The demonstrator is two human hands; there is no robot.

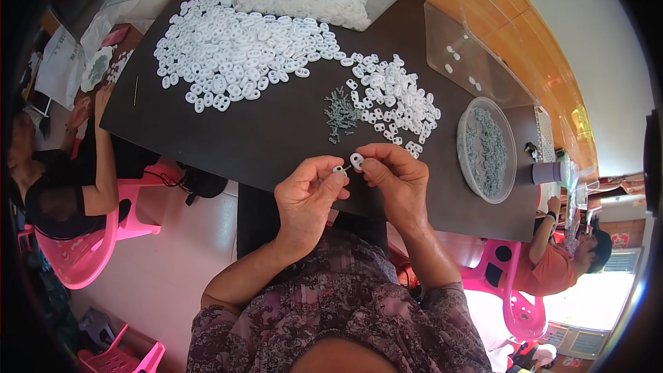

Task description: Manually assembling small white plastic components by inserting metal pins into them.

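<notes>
Left hand [302, 200], right hand [399, 183]: both pinching.
I see the left on a small white piece [338, 169], right on a white oval piece [357, 164] just beside it; grey screws [341, 110] lie beyond both hands.

Dark purple patterned top [345, 297], short sleeves [447, 314].

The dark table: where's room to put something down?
The dark table is bare left of the grey screws, in front of the large white pile; another gap lies between the right hand and round tub. The far side, by the clear box, is crowded.
</notes>
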